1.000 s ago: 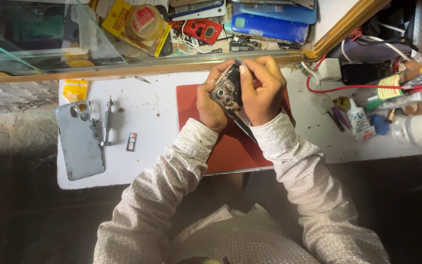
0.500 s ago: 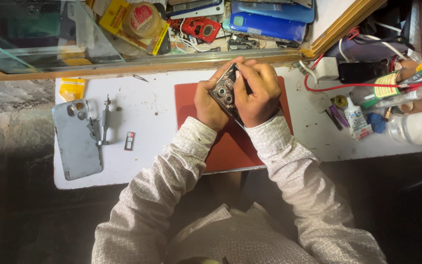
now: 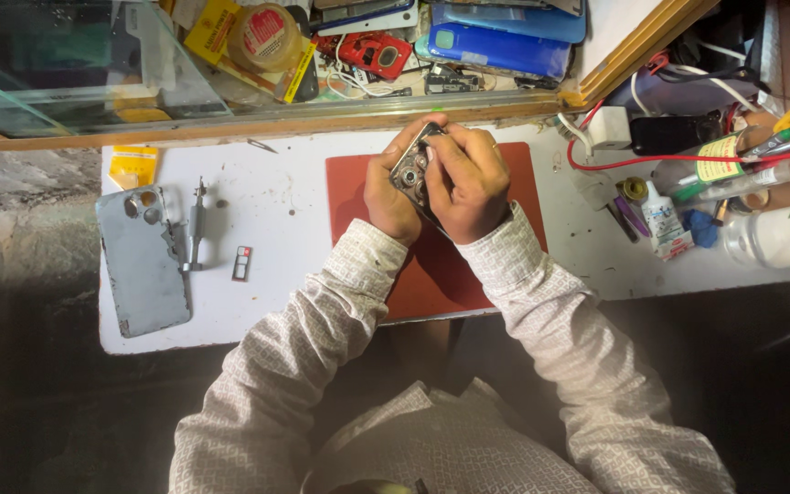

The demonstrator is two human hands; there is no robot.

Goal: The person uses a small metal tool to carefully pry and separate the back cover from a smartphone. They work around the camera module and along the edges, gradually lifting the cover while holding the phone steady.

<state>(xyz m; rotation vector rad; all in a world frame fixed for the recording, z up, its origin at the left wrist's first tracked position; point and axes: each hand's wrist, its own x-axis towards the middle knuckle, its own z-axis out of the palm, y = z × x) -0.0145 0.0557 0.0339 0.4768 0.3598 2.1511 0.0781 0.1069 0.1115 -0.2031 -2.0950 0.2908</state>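
1. Your left hand [image 3: 388, 194] and right hand [image 3: 468, 181] are both closed around the opened phone [image 3: 413, 169], held above the red mat [image 3: 441, 274] near the bench's far edge.
2. Keep thumbs off the camera lenses.
3. Leave the grey back cover [image 3: 144, 261], screwdriver [image 3: 197, 229] and small tray [image 3: 242, 263] at the left end.
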